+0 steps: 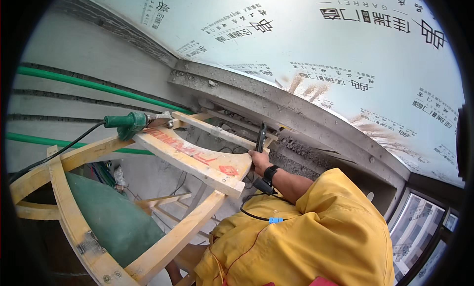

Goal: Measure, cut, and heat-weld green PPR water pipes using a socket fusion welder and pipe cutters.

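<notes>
Black slim tool, likely rigid and light, held low by right hand, fingers wrapped round it; left hand unseen.

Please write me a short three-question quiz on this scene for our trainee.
1. True or false: the right hand grips a slim dark tool that points up toward the concrete ledge.
2. What rests on the curved wooden frame at its upper left end?
A. a green power tool with a black cord
B. a red bucket
C. a blue hose reel
3. Fill in the blank: the sleeve behind that hand is ____ in colour.

Key: 1 true; 2 A; 3 yellow.
</notes>
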`<act>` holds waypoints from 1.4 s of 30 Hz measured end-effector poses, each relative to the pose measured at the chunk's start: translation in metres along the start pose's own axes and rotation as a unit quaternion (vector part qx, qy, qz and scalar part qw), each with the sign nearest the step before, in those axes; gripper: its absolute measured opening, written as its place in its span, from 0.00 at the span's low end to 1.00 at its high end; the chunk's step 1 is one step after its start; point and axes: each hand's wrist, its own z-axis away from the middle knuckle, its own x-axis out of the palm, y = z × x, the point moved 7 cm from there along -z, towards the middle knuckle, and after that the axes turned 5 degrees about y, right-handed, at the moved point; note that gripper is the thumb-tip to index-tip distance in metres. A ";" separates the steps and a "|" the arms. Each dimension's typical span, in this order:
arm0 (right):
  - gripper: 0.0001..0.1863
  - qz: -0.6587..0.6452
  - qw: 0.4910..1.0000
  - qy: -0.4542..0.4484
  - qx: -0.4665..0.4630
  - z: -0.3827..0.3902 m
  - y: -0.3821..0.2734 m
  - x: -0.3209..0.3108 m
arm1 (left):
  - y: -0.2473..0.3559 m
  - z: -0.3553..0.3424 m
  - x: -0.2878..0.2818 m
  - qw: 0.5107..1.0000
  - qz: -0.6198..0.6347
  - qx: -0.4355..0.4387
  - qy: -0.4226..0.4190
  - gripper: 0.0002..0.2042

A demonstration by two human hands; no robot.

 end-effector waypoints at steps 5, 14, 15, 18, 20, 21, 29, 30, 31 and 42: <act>0.10 0.034 0.998 0.051 -0.012 -0.022 0.004 -0.011 | 0.013 0.007 0.014 1.000 -0.005 0.022 -0.012 0.30; 0.09 0.039 0.996 -0.009 0.085 -0.014 0.014 0.007 | 0.006 0.033 -0.029 0.993 -0.003 0.065 0.100 0.30; 0.10 0.026 0.995 -0.021 0.095 -0.033 0.020 0.001 | 0.007 0.033 -0.031 0.991 0.002 0.076 0.108 0.30; 0.14 0.055 0.995 -0.051 0.068 -0.092 0.035 -0.016 | -0.001 0.039 -0.048 0.992 0.028 0.025 0.118 0.30; 0.17 0.235 0.938 -0.249 -0.050 -0.072 0.025 -0.012 | 0.011 0.059 -0.043 0.960 0.247 0.013 0.128 0.31; 0.17 0.123 0.985 -0.116 0.022 -0.079 0.016 -0.057 | 0.055 0.067 -0.029 0.927 0.315 -0.193 0.056 0.36; 0.16 0.446 0.827 0.089 -0.329 0.030 0.002 -0.211 | -0.292 0.343 0.135 0.826 0.357 -0.339 0.275 0.25; 0.16 0.457 0.823 0.080 -0.328 0.060 0.024 -0.216 | -0.358 0.424 0.198 0.837 0.305 -0.409 0.200 0.25; 0.17 0.480 0.756 0.058 -0.441 0.122 0.034 -0.220 | -0.352 0.413 0.202 0.847 0.310 -0.394 0.178 0.25; 0.19 0.164 0.593 -0.446 -0.650 0.551 0.120 -0.018 | -0.413 0.590 0.302 0.779 0.424 -0.459 0.049 0.16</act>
